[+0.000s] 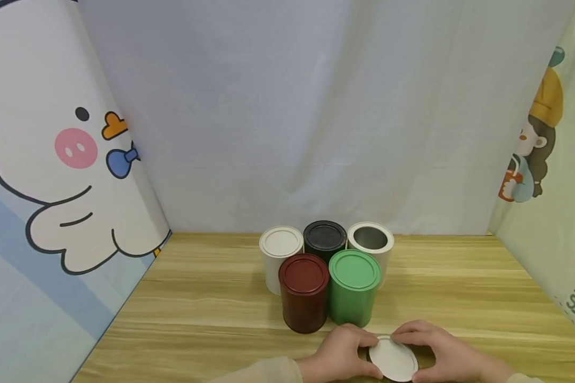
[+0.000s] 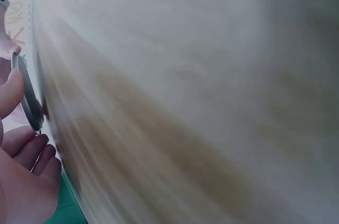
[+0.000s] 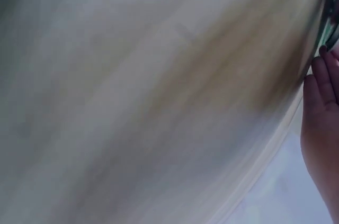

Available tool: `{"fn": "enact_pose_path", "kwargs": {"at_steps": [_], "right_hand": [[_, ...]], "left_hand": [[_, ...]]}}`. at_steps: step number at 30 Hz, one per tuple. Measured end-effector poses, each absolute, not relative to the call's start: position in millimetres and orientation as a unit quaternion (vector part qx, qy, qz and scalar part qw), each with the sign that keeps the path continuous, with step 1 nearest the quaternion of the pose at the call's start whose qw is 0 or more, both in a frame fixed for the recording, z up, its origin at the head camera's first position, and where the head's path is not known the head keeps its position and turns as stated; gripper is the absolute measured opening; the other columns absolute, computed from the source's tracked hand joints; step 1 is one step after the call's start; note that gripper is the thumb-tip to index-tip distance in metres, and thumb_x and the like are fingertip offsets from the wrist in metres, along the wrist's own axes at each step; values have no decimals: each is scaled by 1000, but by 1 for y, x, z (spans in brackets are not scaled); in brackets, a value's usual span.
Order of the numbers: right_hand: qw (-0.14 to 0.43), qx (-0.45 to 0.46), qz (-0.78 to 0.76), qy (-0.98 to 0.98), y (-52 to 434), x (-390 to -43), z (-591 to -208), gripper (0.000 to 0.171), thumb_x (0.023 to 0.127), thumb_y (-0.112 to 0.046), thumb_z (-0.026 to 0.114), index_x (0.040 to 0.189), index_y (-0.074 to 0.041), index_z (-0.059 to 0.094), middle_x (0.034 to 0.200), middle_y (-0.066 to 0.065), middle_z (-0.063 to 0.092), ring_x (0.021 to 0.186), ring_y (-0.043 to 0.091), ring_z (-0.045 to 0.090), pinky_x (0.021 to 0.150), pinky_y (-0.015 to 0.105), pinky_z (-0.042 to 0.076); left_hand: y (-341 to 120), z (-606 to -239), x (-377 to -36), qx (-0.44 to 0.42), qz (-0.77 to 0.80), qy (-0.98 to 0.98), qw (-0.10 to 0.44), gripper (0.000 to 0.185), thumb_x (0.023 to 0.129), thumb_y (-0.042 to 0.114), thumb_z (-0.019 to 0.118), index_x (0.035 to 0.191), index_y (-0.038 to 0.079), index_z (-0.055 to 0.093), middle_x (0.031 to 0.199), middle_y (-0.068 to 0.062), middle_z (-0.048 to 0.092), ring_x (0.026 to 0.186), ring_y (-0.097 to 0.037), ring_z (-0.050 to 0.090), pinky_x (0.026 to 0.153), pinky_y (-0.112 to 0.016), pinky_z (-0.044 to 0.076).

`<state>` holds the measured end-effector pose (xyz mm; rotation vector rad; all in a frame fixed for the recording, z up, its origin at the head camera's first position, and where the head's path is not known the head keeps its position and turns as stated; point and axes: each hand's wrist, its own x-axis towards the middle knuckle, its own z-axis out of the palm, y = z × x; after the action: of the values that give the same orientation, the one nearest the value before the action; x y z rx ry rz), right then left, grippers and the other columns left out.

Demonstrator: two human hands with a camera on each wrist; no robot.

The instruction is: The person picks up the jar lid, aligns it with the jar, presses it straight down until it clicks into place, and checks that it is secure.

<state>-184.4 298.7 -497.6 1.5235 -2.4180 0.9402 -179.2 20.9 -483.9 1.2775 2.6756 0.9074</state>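
Just in front of the green tin (image 1: 354, 286), white lid (image 1: 393, 360) pinched at its rim between left hand (image 1: 341, 352) and right hand (image 1: 443, 352), fingers curled round either edge

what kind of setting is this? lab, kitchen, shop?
Likely a staged recording booth, not a kitchen or shop: a plain wooden tabletop, a white cloth backdrop, cartoon-print side panels, and five tins grouped as props.

Five tins (image 1: 327, 271) cluster mid-table (image 1: 196, 308), three behind two; a lid (image 1: 393, 360) lies before them.
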Motion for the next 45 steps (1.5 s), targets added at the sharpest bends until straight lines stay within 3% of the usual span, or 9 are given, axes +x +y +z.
{"fn": "enact_pose_path", "kwargs": {"at_steps": [2, 5, 10, 19, 34, 45], "right_hand": [[53, 503, 329, -797, 300, -184, -497, 64, 77, -29, 86, 132, -6, 63, 126, 4, 59, 114, 14, 55, 87, 25, 49], [45, 493, 351, -795, 301, -182, -495, 63, 78, -27, 85, 133, -6, 62, 126, 4, 59, 114, 14, 56, 86, 25, 49], [36, 466, 372, -802, 300, -178, -485, 62, 79, -24, 83, 135, -10, 61, 127, 2, 59, 114, 13, 56, 87, 26, 47], [-4, 428, 423, -799, 301, -176, -461, 66, 78, -6, 82, 139, -6, 56, 136, 3, 56, 123, 7, 50, 90, 28, 50], [57, 427, 416, -801, 286, -175, -419, 76, 71, 3, 84, 140, 0, 52, 137, 5, 50, 125, 6, 47, 99, 20, 41], [69, 443, 420, -789, 281, -190, -391, 71, 74, 8, 81, 139, 4, 52, 137, 11, 50, 128, 9, 45, 100, 18, 41]], "left_hand": [[22, -482, -180, 415, 308, 856, 20, 34, 78, 35, 85, 103, 14, 78, 103, 15, 70, 88, 9, 56, 77, -5, 41], [23, -477, -180, 403, 341, 849, 17, 31, 76, 30, 87, 99, 11, 78, 100, 14, 71, 86, 10, 56, 75, -4, 42], [23, -466, -180, 334, 413, 846, 43, 49, 71, 26, 91, 114, 7, 76, 110, 6, 72, 102, 3, 62, 86, -10, 45], [23, -439, -181, 286, 490, 820, 73, 50, 71, 23, 91, 115, 7, 75, 109, 10, 72, 100, 4, 60, 84, -13, 47], [15, -392, -182, 297, 513, 805, 22, 54, 73, 20, 90, 122, 8, 72, 116, 8, 70, 114, -1, 58, 96, -17, 44], [10, -368, -191, 310, 521, 795, 6, 53, 75, 17, 88, 124, 7, 70, 119, 2, 69, 108, 1, 60, 90, -16, 48]]}}
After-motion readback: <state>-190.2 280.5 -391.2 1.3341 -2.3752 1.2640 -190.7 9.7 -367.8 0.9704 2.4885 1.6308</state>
